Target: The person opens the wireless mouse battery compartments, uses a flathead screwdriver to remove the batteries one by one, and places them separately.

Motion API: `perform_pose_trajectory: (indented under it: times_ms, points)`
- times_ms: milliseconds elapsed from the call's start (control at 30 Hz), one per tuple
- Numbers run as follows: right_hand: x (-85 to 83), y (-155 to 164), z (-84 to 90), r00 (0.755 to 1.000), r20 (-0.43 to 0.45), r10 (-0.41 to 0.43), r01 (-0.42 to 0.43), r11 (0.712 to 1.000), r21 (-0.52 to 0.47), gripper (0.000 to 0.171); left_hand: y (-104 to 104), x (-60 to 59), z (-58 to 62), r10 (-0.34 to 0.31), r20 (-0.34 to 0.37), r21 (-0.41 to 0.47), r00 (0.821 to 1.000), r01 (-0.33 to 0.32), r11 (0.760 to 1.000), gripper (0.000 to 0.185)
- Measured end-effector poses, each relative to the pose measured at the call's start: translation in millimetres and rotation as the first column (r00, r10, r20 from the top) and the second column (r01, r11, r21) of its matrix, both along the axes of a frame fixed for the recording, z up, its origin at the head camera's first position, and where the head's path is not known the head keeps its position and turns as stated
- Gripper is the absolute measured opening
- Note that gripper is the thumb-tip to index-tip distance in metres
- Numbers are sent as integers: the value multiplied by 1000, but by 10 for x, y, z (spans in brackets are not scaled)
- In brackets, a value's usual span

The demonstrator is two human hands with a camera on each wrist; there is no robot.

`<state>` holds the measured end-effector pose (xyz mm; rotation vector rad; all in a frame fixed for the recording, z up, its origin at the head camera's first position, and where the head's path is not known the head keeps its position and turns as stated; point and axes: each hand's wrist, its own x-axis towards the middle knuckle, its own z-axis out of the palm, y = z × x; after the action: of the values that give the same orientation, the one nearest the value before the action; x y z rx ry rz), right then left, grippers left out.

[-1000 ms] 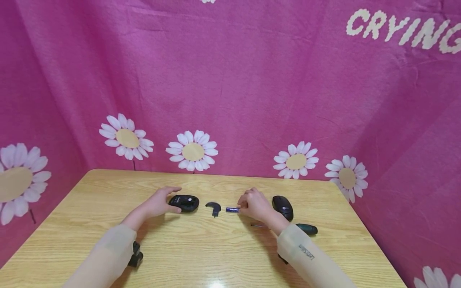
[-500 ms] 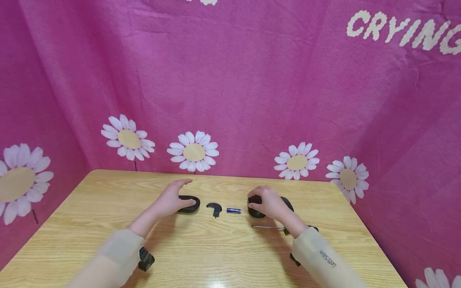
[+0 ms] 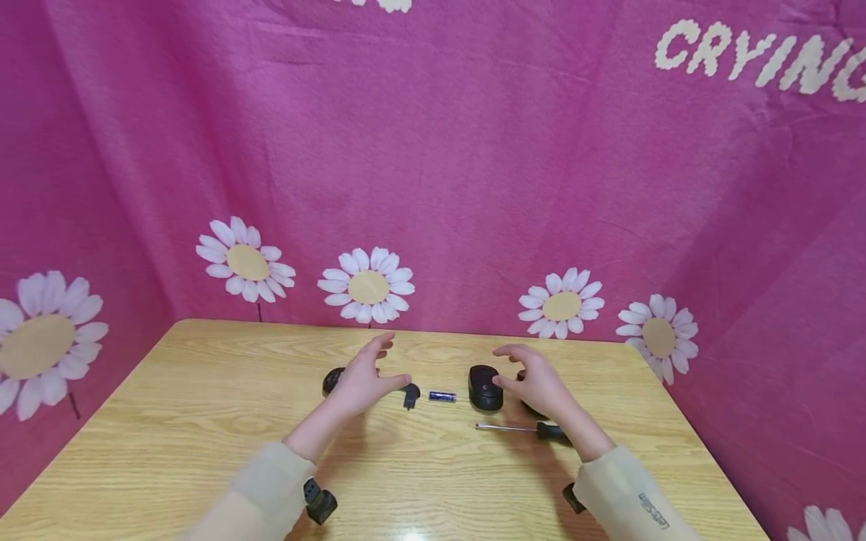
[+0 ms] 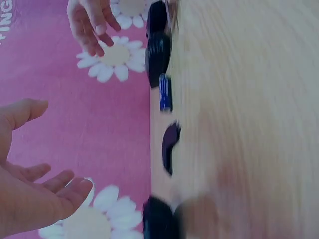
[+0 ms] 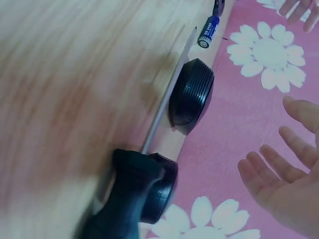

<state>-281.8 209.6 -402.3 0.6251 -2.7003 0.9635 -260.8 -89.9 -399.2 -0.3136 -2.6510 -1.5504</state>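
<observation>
Both hands hover above a wooden table (image 3: 203, 421), fingers spread and relaxed, gripping nothing. The left hand (image 3: 365, 376) hangs over a black mouse (image 3: 331, 379) lying at the left of the row; only the mouse's left end shows past the palm, and the hand is not seen to touch it. The right hand (image 3: 534, 379) is raised just right of a second black mouse (image 3: 485, 387), its thumb pointing toward that mouse without visible contact; a third dark mouse (image 5: 162, 191) lies behind it, mostly hidden in the head view. Between the two hands, on the bare tabletop, lie a small curved black cover piece (image 3: 410, 392) and — just to its right — a blue battery (image 3: 443, 396), each apart from the mice. Nearer the person, a screwdriver (image 3: 524, 429) with a dark handle lies flat, its metal shaft pointing left. Behind the table hangs a pink cloth backdrop (image 3: 473, 165) printed with white daisies.
</observation>
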Motion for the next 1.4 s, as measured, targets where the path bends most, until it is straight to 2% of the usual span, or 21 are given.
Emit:
perform_pose_trajectory:
  times_ms: [167,433,633,767,900,1167,1400]
  points:
    - [17,93,-85,998,38,-43,46,994,-99,49,218,9,-74,2,-4,116,1000,-1,993,77]
    - [29,145,-223,986,117,-118,136,978,-159,61,557,-1,-190,-37,-10,222,999,39,974,78]
    - [43,104,-278,968,229,-101,158,956,-246,64,795,-34,-284,-80,44,313,996,62,948,82]
    - [61,74,-284,953,287,-98,179,945,-272,62,961,-53,-329,-107,111,335,988,64,940,83]
    - [62,55,-303,936,337,-101,196,945,-263,62,1108,-71,-372,-126,141,320,982,76,945,83]
    - [55,24,-367,923,382,-51,164,949,-269,62,1273,-128,-507,-104,213,299,971,37,954,84]
    - [40,-13,-424,906,416,-72,193,947,-255,63,1367,-117,-550,-129,216,339,968,49,940,84]
